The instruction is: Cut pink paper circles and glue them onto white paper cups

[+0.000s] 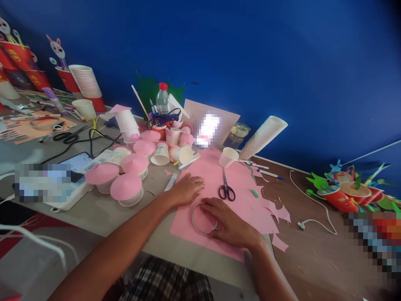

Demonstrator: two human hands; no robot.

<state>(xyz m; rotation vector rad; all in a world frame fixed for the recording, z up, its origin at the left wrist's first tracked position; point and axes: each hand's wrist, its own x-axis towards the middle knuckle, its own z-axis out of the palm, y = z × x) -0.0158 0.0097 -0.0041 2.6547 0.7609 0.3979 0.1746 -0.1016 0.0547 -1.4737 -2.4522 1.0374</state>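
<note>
A large sheet of pink paper (247, 217) lies on the table in front of me. My left hand (188, 190) rests flat on its left side, fingers stretched out and holding nothing. On the same sheet lies a thin round ring (193, 219), pale at the edge, with pink showing through its middle. My right hand (230, 223) grips the ring's right side, fingertips at its top and thumb at its bottom. Beyond that hand are scissors (226, 184) with dark handles, their blades pointing away from me. A small green piece (255, 193) sits to their right.
Paper cups with pink cone tops (127, 187) crowd the left. A white paper cup (228, 157), a leaning cup stack (263, 138), a jar (236, 136) and a lit phone (207, 130) stand behind. Pink scraps (280, 212) lie right, near a white cable (326, 209).
</note>
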